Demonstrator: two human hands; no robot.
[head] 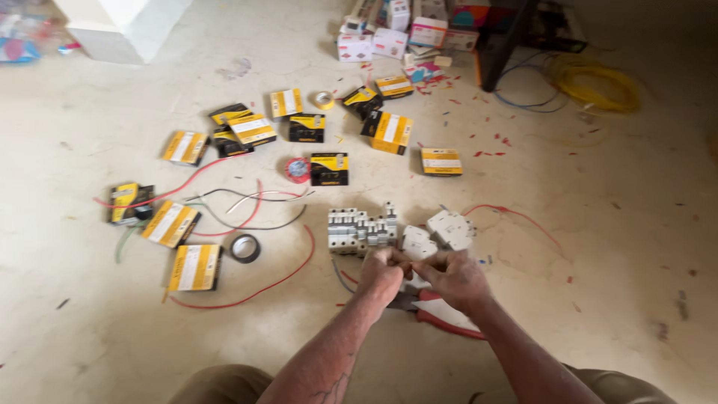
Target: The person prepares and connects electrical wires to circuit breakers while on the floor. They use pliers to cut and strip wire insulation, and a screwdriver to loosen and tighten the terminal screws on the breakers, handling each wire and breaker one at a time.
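Observation:
My left hand (pixel 381 273) and my right hand (pixel 452 278) meet low in the middle of the head view, fingers pinched together on something small that the fingers hide. Just beyond them stands a row of white circuit breakers (pixel 361 230) on the floor. Two loose white breakers (pixel 451 228) lie to its right, one breaker (pixel 416 243) right by my fingertips. Red-handled pliers (pixel 441 316) lie on the floor under my right hand. A thin grey wire (pixel 340 275) curls off to the left of my left hand.
Several yellow-and-black boxes (pixel 253 129) are scattered over the pale floor, with a black tape roll (pixel 244 248), a red tape roll (pixel 297 170) and loose red, black and white wires (pixel 247 209). White boxes (pixel 389 41) and a yellow wire coil (pixel 594 84) sit at the back.

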